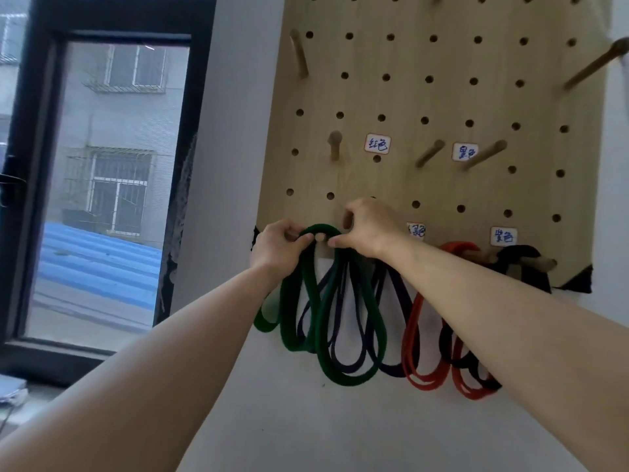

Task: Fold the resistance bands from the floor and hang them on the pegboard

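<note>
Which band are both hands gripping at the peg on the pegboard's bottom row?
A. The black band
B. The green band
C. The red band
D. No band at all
B: the left hand and right hand pinch the top of the green band, arched over a peg on the pegboard; the red band hangs untouched to the right.

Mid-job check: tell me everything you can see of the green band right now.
The green band is a wide, flat, matte loop, rubbery-looking, folded into several hanging loops. Its top arches over a small wooden peg at the pegboard's lower left edge. The left hand pinches it left of the peg, and the right hand pinches it on the right. Its loops hang against the white wall, overlapping a dark purple band behind.
</note>
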Action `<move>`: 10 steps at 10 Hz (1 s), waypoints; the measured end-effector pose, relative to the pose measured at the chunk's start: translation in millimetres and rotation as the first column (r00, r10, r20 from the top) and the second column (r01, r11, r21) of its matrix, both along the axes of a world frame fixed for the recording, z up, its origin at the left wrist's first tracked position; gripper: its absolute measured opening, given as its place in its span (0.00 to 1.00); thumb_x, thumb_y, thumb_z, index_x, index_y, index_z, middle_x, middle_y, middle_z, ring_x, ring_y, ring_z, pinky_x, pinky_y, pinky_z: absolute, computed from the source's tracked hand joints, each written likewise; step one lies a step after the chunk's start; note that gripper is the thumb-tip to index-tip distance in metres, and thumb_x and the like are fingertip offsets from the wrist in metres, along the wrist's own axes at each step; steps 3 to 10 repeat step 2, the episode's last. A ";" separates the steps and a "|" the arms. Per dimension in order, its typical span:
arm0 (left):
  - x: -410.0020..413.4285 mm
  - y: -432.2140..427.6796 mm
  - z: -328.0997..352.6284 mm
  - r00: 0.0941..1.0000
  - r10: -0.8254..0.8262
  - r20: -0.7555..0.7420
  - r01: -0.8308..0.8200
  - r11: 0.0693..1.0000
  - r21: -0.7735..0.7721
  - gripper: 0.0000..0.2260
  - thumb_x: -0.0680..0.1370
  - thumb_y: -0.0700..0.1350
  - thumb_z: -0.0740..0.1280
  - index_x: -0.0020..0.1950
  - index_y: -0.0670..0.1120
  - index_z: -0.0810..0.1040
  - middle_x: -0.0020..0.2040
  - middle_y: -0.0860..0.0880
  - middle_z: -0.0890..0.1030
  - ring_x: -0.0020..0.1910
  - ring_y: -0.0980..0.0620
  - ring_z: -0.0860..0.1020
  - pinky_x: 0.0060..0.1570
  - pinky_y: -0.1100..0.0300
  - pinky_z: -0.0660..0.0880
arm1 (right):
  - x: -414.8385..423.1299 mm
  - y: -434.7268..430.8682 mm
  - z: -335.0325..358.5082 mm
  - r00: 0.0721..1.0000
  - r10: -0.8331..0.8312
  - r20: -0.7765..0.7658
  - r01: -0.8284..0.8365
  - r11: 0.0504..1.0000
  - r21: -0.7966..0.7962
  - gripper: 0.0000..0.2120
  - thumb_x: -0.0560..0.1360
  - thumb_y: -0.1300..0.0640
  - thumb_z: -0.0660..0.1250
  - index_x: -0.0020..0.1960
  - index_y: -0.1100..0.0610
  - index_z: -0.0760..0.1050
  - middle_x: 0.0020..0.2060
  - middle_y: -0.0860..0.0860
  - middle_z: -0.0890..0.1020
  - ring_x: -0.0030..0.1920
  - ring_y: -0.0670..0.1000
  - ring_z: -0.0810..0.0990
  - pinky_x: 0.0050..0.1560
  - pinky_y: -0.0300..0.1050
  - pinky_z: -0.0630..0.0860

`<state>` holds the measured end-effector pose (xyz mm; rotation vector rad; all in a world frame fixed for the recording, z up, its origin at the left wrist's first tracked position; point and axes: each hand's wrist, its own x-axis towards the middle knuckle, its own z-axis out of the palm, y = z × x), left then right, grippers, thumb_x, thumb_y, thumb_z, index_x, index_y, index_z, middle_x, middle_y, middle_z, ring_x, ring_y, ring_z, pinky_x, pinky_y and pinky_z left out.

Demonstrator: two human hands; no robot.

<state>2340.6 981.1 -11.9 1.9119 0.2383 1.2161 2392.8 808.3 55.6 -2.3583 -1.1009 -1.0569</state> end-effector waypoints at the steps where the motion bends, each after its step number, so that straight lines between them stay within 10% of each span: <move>1: -8.8 -6.2 -9.4 0.999 -0.027 -0.022 0.027 1.000 0.004 0.11 0.78 0.52 0.72 0.60 0.56 0.82 0.51 0.55 0.84 0.50 0.53 0.83 0.55 0.48 0.83 | -4.9 -6.9 -1.0 0.998 0.021 -0.062 -0.022 1.000 -0.001 0.22 0.67 0.40 0.77 0.49 0.53 0.76 0.46 0.49 0.79 0.46 0.52 0.78 0.44 0.46 0.74; 10: -26.4 -7.8 -24.7 0.999 -0.032 -0.009 0.032 0.999 0.014 0.17 0.79 0.47 0.72 0.68 0.53 0.78 0.56 0.54 0.82 0.52 0.55 0.82 0.57 0.51 0.81 | -6.8 -20.7 -4.9 0.988 0.096 -0.124 -0.093 0.995 0.029 0.21 0.68 0.43 0.77 0.53 0.55 0.78 0.48 0.50 0.79 0.49 0.51 0.78 0.47 0.46 0.75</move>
